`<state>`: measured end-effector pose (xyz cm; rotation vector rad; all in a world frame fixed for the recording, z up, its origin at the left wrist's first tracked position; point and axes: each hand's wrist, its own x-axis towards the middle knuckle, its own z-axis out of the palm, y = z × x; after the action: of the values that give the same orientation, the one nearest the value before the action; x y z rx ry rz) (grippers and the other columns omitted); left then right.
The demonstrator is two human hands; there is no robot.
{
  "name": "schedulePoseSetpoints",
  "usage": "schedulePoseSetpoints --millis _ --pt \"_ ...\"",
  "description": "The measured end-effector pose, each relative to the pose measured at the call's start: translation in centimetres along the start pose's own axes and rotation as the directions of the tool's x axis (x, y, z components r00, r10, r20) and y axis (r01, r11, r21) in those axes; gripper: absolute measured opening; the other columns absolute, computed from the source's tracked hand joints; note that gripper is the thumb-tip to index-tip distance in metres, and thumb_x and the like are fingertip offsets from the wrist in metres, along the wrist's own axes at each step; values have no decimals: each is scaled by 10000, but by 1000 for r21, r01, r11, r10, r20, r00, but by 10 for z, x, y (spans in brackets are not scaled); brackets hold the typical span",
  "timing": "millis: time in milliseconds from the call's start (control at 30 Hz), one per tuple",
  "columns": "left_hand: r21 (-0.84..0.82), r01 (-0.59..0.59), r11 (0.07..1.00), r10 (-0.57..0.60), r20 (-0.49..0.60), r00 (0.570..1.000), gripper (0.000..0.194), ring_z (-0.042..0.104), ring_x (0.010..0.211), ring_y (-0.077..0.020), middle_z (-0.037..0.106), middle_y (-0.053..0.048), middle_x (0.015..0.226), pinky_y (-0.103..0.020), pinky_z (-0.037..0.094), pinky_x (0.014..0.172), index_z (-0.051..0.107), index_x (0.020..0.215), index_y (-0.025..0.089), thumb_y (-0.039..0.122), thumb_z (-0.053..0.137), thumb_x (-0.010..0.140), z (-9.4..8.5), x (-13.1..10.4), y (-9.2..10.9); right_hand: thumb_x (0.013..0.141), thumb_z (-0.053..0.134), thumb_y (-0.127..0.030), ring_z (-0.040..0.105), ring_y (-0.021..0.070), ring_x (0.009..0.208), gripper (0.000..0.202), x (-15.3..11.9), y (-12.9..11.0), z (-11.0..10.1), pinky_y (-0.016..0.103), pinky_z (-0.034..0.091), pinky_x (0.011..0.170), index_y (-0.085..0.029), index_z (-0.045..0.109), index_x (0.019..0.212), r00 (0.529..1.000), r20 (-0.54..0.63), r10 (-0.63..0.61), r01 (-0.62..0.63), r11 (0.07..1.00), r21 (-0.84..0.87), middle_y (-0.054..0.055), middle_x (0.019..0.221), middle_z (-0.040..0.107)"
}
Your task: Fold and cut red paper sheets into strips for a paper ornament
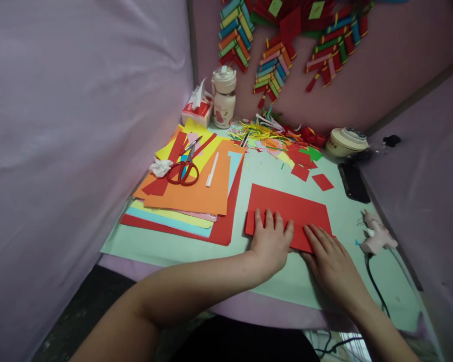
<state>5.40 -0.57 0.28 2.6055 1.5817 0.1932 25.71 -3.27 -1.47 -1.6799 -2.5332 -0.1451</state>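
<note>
A: Where's the red sheet (287, 203)?

B: On the bench (343, 221), in front of the person, lying at a slight slant. Both hands are on its near part.

A: How does the left grip (270, 244) stand?

B: Unclenched. Its fingers are spread, tips pressing on top of the sheet towards its left end.

A: And the right grip (326, 259)?

B: Its fingers lie over the near right corner. The thumb is hard to make out under there, so I can't tell whether it pinches the sheet or only presses on it.

A: What's left of the sheet?

B: A pile (219, 239) of coloured paper, just apart from it. The scissors (190, 163) lie on top, red handles towards the person, with a white pen (212, 171) to their right and a crumpled tissue (160, 167) to their left.

A: And on the right?

B: A glue gun (375, 234) with its cord, and a phone (354, 183) farther back, near a round tub (345, 143).

A: Beyond the sheet?

B: Paper scraps (272, 133) heaped by the wall, then a bottle (224, 98) beside a tissue box (197, 110).
</note>
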Motion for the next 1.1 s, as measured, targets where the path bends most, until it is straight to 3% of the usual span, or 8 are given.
schedulePoseSetpoints --millis 100,200,267,367,467,567,700,1100 --pt "-2 0 1000 0 -6 1000 588 336 1354 -422 439 -180 1454 -656 186 1091 391 1458 218 487 427 936 2 0 0 921 440 -512 398 354 1349 689 0 6 -6 579 323 1086 -201 261 1510 999 29 -28 27 999 28 152 1484 419" --pt "-17 -9 1000 9 19 1000 600 324 1362 -430 419 -152 1476 -675 180 1080 337 1479 306 495 455 922 1 1 -1 912 435 -553 372 354 1369 695 12 12 -26 588 349 1074 -233 271 1507 993 87 -78 64 987 145 139 1503 391" --pt "-32 -19 999 20 45 999 604 306 1372 -436 400 -125 1494 -687 167 1077 332 1470 368 532 470 906 0 1 -2 950 378 -496 348 310 1393 599 31 14 -42 530 362 1096 -259 306 1495 986 125 -113 75 959 272 106 1525 364" --pt "-62 -26 998 31 80 996 678 259 1386 -459 371 -134 1512 -694 153 1079 385 1450 348 663 453 853 -3 2 -3 979 314 -438 341 257 1403 509 68 14 -54 466 353 1125 -279 392 1455 958 222 -180 75 908 413 58 1519 383" --pt "-77 -14 997 21 90 996 757 229 1395 -467 350 -149 1522 -698 144 1080 393 1451 317 720 455 813 -4 1 -2 974 334 -405 339 255 1404 472 102 13 -43 476 335 1132 -263 483 1398 934 291 -205 56 893 447 63 1506 404" --pt "-67 -5 998 10 71 997 716 236 1398 -449 362 -139 1517 -685 134 1092 396 1449 324 678 480 832 -1 1 -1 949 395 -365 352 273 1395 441 118 14 -24 491 337 1124 -254 544 1349 936 295 -193 49 899 435 80 1517 383" --pt "-68 -7 998 11 60 998 687 223 1403 -449 364 -133 1516 -691 142 1087 404 1442 331 657 484 843 4 0 0 926 445 -352 380 285 1378 437 118 14 -11 490 358 1110 -262 556 1339 955 239 -176 59 901 429 79 1514 388" --pt "-61 4 998 -1 52 999 647 232 1406 -431 365 -117 1521 -683 123 1094 411 1435 349 644 457 862 7 -1 1 925 448 -329 402 295 1364 427 118 13 -10 496 394 1082 -240 577 1321 960 213 -183 80 906 416 105 1498 408"
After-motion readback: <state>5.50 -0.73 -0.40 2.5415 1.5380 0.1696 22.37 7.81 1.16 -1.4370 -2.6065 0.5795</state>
